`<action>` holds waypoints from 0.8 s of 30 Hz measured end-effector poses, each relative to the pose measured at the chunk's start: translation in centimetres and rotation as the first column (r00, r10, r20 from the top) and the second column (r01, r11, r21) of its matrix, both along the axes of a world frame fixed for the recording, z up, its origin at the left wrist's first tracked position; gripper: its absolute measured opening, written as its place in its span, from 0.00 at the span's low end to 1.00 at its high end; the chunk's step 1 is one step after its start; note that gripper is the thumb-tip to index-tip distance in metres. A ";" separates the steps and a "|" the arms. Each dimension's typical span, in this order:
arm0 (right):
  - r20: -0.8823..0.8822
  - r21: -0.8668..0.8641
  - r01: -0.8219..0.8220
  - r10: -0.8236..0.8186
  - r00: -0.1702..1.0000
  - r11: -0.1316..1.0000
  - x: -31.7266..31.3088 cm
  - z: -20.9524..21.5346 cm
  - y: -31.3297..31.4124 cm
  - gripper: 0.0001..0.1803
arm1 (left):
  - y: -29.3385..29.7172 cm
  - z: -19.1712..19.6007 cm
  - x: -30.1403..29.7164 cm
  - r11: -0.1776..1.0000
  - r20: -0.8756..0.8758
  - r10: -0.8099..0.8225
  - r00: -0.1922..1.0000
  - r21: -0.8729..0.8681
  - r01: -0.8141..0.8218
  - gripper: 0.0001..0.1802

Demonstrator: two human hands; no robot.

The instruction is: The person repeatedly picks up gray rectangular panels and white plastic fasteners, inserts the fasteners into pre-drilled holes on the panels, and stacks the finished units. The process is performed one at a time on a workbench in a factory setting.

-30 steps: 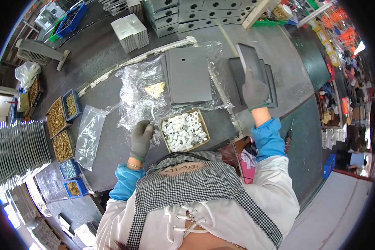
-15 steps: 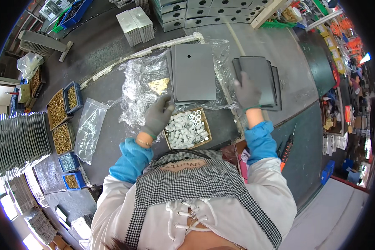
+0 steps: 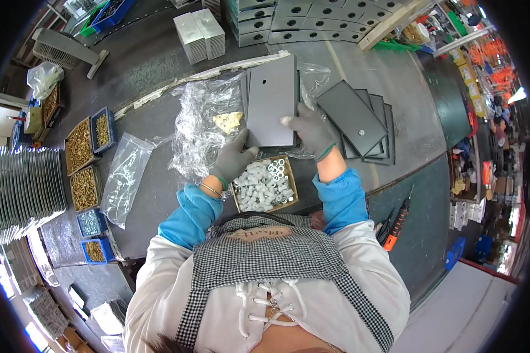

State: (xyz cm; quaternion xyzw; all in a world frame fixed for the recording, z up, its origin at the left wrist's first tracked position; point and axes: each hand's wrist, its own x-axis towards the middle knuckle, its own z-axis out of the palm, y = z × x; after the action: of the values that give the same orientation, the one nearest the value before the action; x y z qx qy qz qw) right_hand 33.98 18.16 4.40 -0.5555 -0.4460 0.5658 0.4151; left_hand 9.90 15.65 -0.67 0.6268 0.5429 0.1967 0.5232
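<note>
In the head view, the gloved right hand (image 3: 314, 134) has its grip clamped on the right edge of a grey panel (image 3: 272, 109), which is at the upper centre of the frame. The gloved left hand (image 3: 234, 160) is at the panel's lower left corner; its fingertips are partly hidden, so I cannot tell if its grip is closed. Just below the panel, a box (image 3: 293, 179) of white parts (image 3: 260, 187) stands on the dark surface (image 3: 153, 203).

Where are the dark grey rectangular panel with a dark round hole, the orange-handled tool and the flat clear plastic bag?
Dark grey rectangular panel (image 3: 271, 109), head view: upper face, centre.
Orange-handled tool (image 3: 398, 226), head view: the handle.
Flat clear plastic bag (image 3: 126, 179), head view: middle.
</note>
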 end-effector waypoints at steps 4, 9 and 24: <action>-0.179 0.131 -0.033 0.056 0.982 0.991 -2.4 0.3 0.0 0.23 | -0.2 -1.4 -2.4 0.999 0.138 0.020 0.990 -0.039 -0.014 0.35; 0.221 0.441 -0.121 0.023 0.975 0.890 -4.6 2.5 -4.1 0.18 | -0.3 3.8 -6.9 0.880 0.539 0.475 0.696 -0.285 -0.380 0.36; 0.738 0.661 -0.441 -0.417 0.531 0.607 -6.5 7.2 -4.4 0.22 | -5.4 8.4 -9.9 0.875 0.581 0.411 0.703 -0.466 -0.127 0.25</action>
State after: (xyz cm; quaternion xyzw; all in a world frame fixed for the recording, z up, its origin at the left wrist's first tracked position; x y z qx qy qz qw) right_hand 27.43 13.75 11.63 -0.5056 -0.7926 -0.0363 0.3388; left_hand -0.02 10.22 7.69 0.3090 0.4361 0.3697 0.7600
